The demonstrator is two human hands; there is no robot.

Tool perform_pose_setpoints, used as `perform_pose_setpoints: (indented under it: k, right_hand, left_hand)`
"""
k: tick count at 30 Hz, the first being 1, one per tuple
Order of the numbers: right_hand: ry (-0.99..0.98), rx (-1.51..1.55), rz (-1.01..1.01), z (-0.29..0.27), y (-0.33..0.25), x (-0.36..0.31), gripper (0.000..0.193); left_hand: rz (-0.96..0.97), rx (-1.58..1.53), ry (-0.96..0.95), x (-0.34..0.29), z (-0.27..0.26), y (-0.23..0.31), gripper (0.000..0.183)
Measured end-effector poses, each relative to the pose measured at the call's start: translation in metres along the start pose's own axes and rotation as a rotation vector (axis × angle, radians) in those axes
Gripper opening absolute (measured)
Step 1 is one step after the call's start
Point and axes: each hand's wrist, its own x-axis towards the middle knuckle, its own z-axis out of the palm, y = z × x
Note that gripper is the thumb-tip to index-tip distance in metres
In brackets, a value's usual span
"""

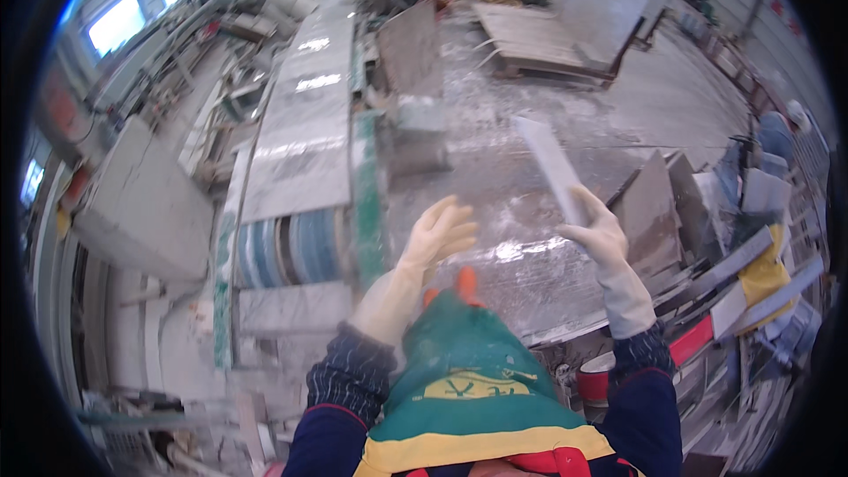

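Both my hands wear long cream rubber gloves. My right hand point(601, 234) is closed round the near end of a narrow pale stone strip point(549, 162), which tilts up and away over the wet floor. Nothing is in my left hand point(439, 228), which hangs above the floor beside the green-edged conveyor; its fingers are loosely stretched, a little blurred. On that conveyor lies a long grey-white marble slab point(300, 146), its wet top shining. Blue-grey rollers point(296, 247) show at the slab's near end, and another marble piece point(296, 307) lies just nearer to me.
Offcuts and broken slabs point(654, 212) lean in a pile at right, with a red bucket point(596, 378) near my right arm. A wooden pallet point(539, 35) bearing an upright slab stands at the back. A large pale block point(146, 199) is at left. A person point(782, 132) is at far right.
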Motion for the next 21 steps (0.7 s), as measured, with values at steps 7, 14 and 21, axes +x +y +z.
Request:
perform_pose_setpoints:
  k: [7,14,21]
  right_hand:
    - [-0.700,-0.500,-0.969,0.193,-0.103,0.052,0.077]
    - [-0.546,-0.510,-1.036,0.266,-0.103,0.084,0.079]
    - [-0.385,-0.642,-0.278,0.111,0.023,0.110,0.063]
  left_hand:
    - [0.447,-0.173,0.491,-0.059,-0.055,0.033,0.042]
    - [0.534,-0.279,0.942,-0.084,-0.188,0.074,0.049]
    - [0.510,-0.221,0.934,-0.069,-0.236,0.056,0.049]
